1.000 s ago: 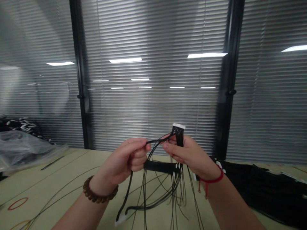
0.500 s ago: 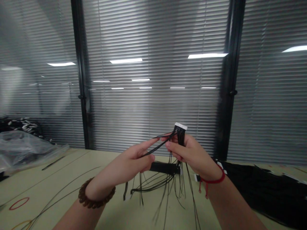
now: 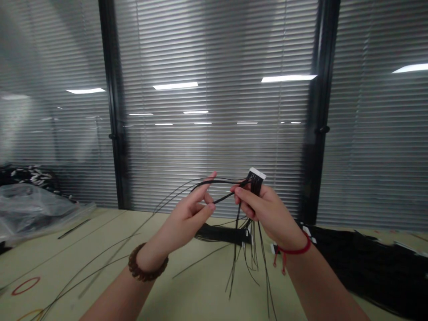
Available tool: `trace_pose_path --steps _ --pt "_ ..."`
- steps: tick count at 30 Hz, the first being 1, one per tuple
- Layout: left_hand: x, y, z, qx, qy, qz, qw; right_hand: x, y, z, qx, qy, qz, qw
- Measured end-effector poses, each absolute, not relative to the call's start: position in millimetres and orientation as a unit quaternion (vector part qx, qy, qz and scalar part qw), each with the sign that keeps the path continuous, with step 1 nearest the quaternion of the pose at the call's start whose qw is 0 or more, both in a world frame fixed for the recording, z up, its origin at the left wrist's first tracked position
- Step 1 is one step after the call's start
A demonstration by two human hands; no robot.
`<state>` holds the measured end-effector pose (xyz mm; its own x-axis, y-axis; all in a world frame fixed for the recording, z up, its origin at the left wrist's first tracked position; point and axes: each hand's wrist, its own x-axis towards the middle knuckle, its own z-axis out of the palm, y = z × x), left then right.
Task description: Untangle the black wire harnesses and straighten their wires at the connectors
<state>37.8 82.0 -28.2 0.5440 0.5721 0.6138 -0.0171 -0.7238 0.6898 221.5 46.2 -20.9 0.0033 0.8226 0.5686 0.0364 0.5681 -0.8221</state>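
Observation:
My right hand [image 3: 267, 211] is closed around a bundle of thin black wires [image 3: 249, 240] just below their white connector [image 3: 257, 173], which points up. Loose wire ends hang from it toward the table. My left hand [image 3: 189, 216], with a brown bead bracelet on its wrist, pinches a few black wires between thumb and forefinger. Those wires run from the connector across to the left and sweep down over the table. A red string is tied round my right wrist.
A beige table [image 3: 83, 254] carries a black wire bundle [image 3: 220, 232] behind my hands, and a dark pile of wire harnesses [image 3: 368, 263] at right. Clear plastic bags [image 3: 30, 209] lie at far left, a red rubber band [image 3: 25, 285] near the front left. Glass with blinds stands behind.
My left hand has drawn a few wires out of the bundle and lifted them up and left. The hanging wires and the white plug low in the view have gone; the wires now trail leftward.

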Motion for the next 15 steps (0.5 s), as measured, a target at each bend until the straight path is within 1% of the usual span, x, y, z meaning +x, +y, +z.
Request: trace_pose_path --steps 3,6,8,11,15 --pt "38.5 83.7 -30.5 0.813 0.182 0.504 0.225 223.8 46.4 -19.8 -0.336 -0.614 0.322 0.638" --pt "34.0 86.8 -28.8 0.770 0.188 0.592 0.147 228.6 47.2 -19.1 -0.329 -0.594 0.333 0.654" --pt "29.2 89.1 -26.4 0.758 0.185 0.616 0.108 232.2 47.8 -19.0 -0.321 -0.593 0.350 0.651" --pt "24.0 90.5 -22.8 0.781 0.188 0.590 0.081 235.7 48.4 -19.4 -0.302 -0.607 0.381 0.629" --pt "26.0 86.8 -21.1 0.826 0.208 0.509 0.123 235.1 47.2 -20.6 -0.284 -0.620 0.386 0.621"
